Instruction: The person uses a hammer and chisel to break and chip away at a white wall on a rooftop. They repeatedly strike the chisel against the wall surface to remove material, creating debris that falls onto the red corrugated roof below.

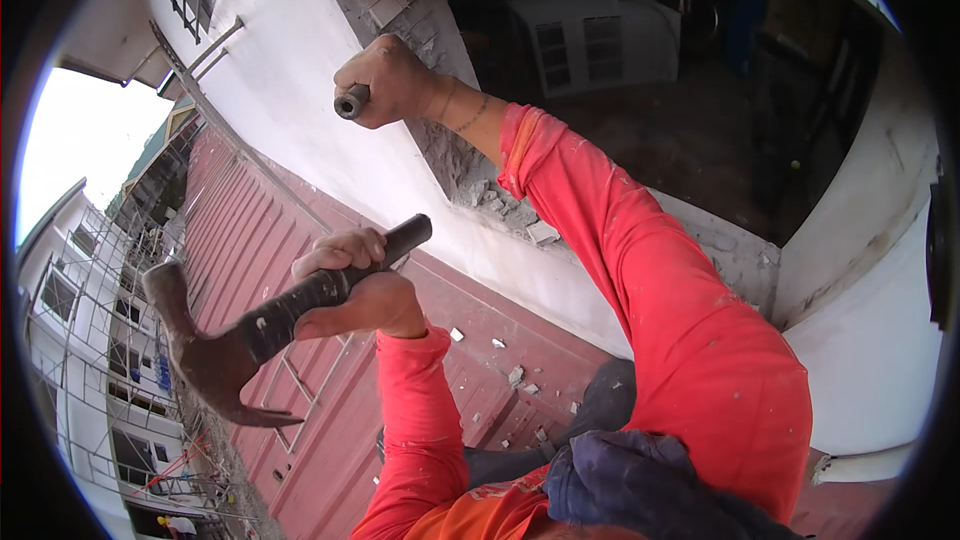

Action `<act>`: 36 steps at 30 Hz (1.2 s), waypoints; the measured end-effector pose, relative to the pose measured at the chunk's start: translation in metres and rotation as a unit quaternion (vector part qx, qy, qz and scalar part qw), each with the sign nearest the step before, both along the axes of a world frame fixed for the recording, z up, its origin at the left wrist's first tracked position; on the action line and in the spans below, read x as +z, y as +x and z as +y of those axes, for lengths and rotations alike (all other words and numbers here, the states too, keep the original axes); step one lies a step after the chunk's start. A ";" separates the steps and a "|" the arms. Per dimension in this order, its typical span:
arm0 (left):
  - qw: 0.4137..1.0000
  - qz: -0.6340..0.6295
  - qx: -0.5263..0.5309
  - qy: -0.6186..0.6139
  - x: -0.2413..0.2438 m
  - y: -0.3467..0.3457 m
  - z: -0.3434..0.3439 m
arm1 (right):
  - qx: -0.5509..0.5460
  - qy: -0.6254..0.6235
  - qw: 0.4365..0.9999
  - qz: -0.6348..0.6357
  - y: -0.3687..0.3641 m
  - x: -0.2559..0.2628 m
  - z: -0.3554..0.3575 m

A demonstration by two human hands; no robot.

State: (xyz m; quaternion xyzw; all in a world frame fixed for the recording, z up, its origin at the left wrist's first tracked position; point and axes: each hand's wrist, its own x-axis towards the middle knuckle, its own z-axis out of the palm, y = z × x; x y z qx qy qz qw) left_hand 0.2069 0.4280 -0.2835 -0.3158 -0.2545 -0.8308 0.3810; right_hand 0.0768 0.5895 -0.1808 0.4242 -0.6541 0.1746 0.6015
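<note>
My left hand (356, 285) grips a claw hammer (214, 360) by its dark handle, which is wrapped in black tape. The hammer's head is on the left, with the claw pointing down and right. Higher up, my right hand (394, 82) is closed around a short round metal bar (351, 101), perhaps a chisel. The bar's hollow-looking end faces me, while its far end is hidden behind my fist. Behind that hand runs the chipped masonry edge (439, 154) of a wall opening. The hammer and the bar are well apart.
Broken rubble (491, 202) lies on the opening's sill. Below is a red corrugated metal roof (247, 199) with scattered chips (516, 375) and a metal frame (315, 390). A white cabinet (600, 45) stands in the dark room. Scaffolding (97, 315) and a distant person (180, 525) are at left.
</note>
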 end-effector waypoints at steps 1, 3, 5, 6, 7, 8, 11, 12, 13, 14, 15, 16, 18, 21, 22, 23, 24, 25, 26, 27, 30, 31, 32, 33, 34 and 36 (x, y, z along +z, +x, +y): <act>0.983 -0.103 0.055 -0.138 -0.012 -0.015 -0.003 | 0.010 -0.006 1.000 0.009 -0.006 0.001 -0.011; 0.865 -0.272 0.118 -0.404 -0.014 -0.035 0.000 | -0.005 0.020 1.000 -0.007 -0.004 -0.007 -0.010; 0.935 -0.226 0.069 -0.266 -0.005 -0.012 -0.005 | -0.038 0.072 0.996 -0.042 0.001 -0.019 0.006; 0.961 -0.193 0.045 -0.190 0.004 -0.002 -0.006 | 0.000 0.057 0.997 -0.053 0.004 -0.011 0.010; 0.978 -0.143 0.058 -0.140 0.007 -0.001 -0.019 | 0.006 0.023 0.999 -0.044 0.004 -0.007 0.008; 0.982 -0.117 0.087 -0.120 0.010 0.006 -0.028 | 0.011 -0.010 0.999 -0.036 0.004 -0.004 0.006; 0.997 0.004 -0.044 -0.057 0.006 0.013 -0.040 | 0.002 -0.005 0.999 -0.031 -0.004 -0.001 0.002; 0.997 -0.031 -0.005 -0.065 -0.001 0.008 -0.028 | 0.003 -0.007 1.000 -0.025 -0.004 -0.001 -0.003; 0.995 -0.066 0.030 -0.071 -0.014 -0.007 -0.007 | -0.001 -0.007 1.000 -0.019 -0.005 -0.001 0.000; 0.978 -0.122 0.072 -0.152 -0.034 -0.025 0.006 | 0.008 -0.011 1.000 -0.011 -0.007 0.001 -0.007; 0.901 -0.223 0.115 -0.352 -0.031 -0.033 0.011 | -0.004 -0.007 1.000 -0.005 -0.006 0.005 -0.001; 0.921 -0.220 0.081 -0.312 -0.033 -0.032 0.013 | -0.005 -0.004 1.000 -0.003 -0.005 0.003 -0.004; 0.934 -0.229 0.066 -0.266 -0.028 -0.016 -0.002 | -0.025 0.007 1.000 0.002 -0.006 -0.001 -0.001; 0.994 -0.066 0.009 -0.092 -0.025 -0.007 0.001 | -0.034 -0.006 0.998 -0.045 -0.004 -0.007 0.009; 0.999 0.021 -0.024 -0.029 -0.033 -0.012 -0.006 | -0.042 -0.002 0.997 -0.063 -0.005 -0.003 0.000; 0.997 0.053 -0.038 -0.039 -0.046 -0.035 0.008 | -0.020 -0.003 0.998 -0.054 -0.007 0.002 -0.010; 0.965 -0.166 0.050 -0.199 -0.046 -0.031 0.024 | -0.023 -0.004 0.998 -0.049 -0.010 0.000 -0.008; 0.945 -0.208 0.041 -0.249 -0.043 -0.028 0.018 | -0.026 -0.005 0.999 -0.044 -0.011 -0.002 -0.006; 0.922 -0.248 0.033 -0.297 -0.039 -0.023 0.007 | -0.027 -0.005 0.999 -0.038 -0.014 -0.003 -0.005; 0.935 -0.233 0.024 -0.268 -0.033 -0.018 0.007 | -0.048 0.001 0.998 -0.042 -0.016 -0.001 0.008; 0.984 -0.142 -0.004 -0.111 -0.032 -0.004 -0.006 | -0.063 0.006 0.996 -0.061 -0.012 -0.004 0.010; 0.996 -0.073 -0.008 -0.051 -0.030 -0.008 -0.002 | -0.053 0.001 0.997 -0.058 -0.008 -0.003 0.005; 1.000 -0.002 -0.012 0.009 -0.026 -0.015 0.008 | -0.042 -0.004 0.998 -0.055 -0.006 -0.001 0.001; 0.997 -0.062 0.012 -0.035 -0.044 -0.033 0.015 | -0.044 -0.003 0.998 -0.055 -0.008 -0.002 -0.009; 0.938 -0.215 0.065 -0.263 -0.043 -0.031 0.015 | -0.058 0.001 0.997 -0.055 -0.012 0.000 -0.005; 0.930 -0.271 -0.012 -0.248 -0.038 -0.020 0.007 | -0.068 0.004 0.996 -0.049 -0.015 0.000 0.001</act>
